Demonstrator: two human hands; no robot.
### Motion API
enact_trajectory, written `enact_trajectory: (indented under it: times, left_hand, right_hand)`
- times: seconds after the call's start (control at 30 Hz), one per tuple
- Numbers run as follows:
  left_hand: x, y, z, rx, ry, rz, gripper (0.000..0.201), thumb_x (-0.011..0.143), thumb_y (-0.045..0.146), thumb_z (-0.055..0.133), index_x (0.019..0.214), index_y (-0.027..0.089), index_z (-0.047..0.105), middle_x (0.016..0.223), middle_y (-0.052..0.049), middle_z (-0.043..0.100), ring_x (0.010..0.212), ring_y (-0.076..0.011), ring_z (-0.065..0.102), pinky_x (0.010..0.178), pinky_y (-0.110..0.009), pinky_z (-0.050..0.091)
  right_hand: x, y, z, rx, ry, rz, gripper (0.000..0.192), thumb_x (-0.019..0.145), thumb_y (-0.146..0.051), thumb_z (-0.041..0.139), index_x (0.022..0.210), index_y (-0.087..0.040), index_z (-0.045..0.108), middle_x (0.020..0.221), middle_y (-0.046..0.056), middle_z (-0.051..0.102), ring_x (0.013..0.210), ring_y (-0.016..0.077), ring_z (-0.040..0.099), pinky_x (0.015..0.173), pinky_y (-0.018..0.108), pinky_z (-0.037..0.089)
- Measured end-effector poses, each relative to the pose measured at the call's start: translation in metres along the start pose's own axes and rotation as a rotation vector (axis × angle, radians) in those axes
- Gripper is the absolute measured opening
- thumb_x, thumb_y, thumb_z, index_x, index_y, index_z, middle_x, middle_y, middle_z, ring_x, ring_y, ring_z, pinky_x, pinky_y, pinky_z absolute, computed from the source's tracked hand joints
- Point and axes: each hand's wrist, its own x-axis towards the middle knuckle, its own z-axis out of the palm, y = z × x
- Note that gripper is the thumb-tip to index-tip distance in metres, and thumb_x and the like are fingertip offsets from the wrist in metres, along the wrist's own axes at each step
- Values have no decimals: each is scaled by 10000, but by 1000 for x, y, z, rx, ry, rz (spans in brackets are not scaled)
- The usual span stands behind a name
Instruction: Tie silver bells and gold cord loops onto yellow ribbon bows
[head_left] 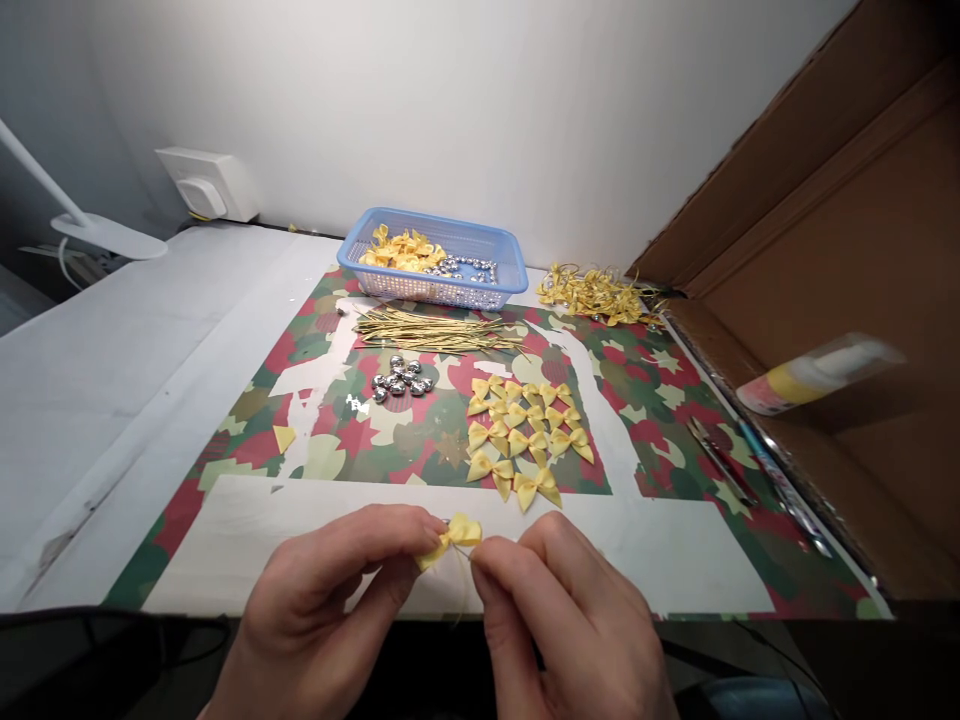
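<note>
Near the front table edge, my left hand (pixel 330 600) pinches a yellow ribbon bow (pixel 463 530) between thumb and forefinger. A small silvery bit shows at the bow's top, mostly hidden by my fingertips. My right hand (pixel 574 610) is closed, its thumb and forefinger pinching a thin gold tie (pixel 463 553) at the bow's back; a loose end hangs below. Just beyond my hands, several yellow bows (pixel 528 443) lie in rows. Left of these sits a cluster of silver bells (pixel 401 380), with a bundle of thin gold ties (pixel 435 332) behind.
A blue basket (pixel 480 238) with yellow bows and silver beads stands at the back. Right of it lies a pile of yellow bows with ties (pixel 596 295). Tweezers (pixel 720 460) and pens (pixel 784 490) lie by the cardboard wall (pixel 840 250), near a glue bottle (pixel 810 375).
</note>
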Motion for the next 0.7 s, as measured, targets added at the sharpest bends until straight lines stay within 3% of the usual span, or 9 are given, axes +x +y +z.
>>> enact_trajectory:
  times: [0.3,0.7]
  left_hand:
    - [-1,2,1,-65,-13,-12,407,864,8,691,1058,350,797,1021,68,848,886,-157,810,820,-151,636]
    - [-1,6,5,-219,15,-113,407,862,-14,693,975,350,835,967,69,862,870,-160,827,835,-154,648]
  right_hand:
    - [-4,0,4,7,1,3,178,902,-3,582,951,-161,648,708,3,423,621,151,442,535,269,352]
    - [-15,-19,22,150,188,275,176,960,-31,565,946,-197,621,718,-5,455,617,131,471,566,251,386]
